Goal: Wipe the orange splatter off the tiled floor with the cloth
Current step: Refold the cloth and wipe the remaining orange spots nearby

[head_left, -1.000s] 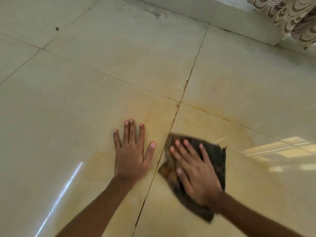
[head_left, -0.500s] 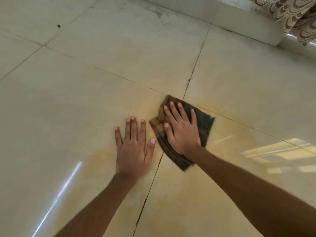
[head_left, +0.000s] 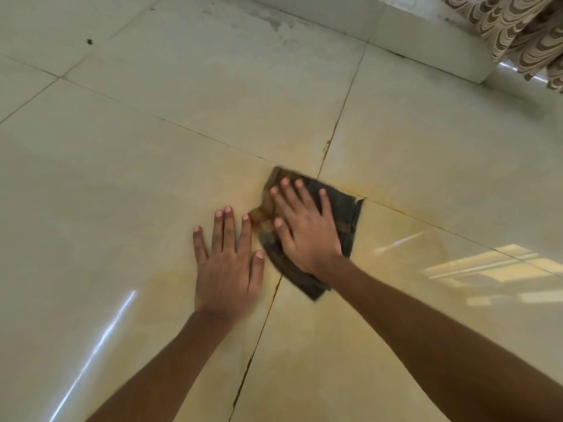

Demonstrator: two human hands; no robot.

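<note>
A dark grey cloth (head_left: 344,211), stained orange along its left edge, lies flat where four cream tiles meet. My right hand (head_left: 301,229) presses down on it with fingers spread. My left hand (head_left: 228,263) rests flat on the tiled floor just left of the cloth, its fingers apart and holding nothing. A faint orange smear (head_left: 405,248) tints the tiles around both hands, and orange residue (head_left: 327,147) sits in the grout lines.
A white skirting step (head_left: 426,35) runs along the far edge of the floor. A patterned curtain (head_left: 524,35) hangs at the top right. A small dark speck (head_left: 89,41) lies on a far-left tile. Bright window reflections (head_left: 499,269) glare on the right.
My right hand slid the cloth from the near right tile up and left to the grout crossing. The left hand stayed planted.
</note>
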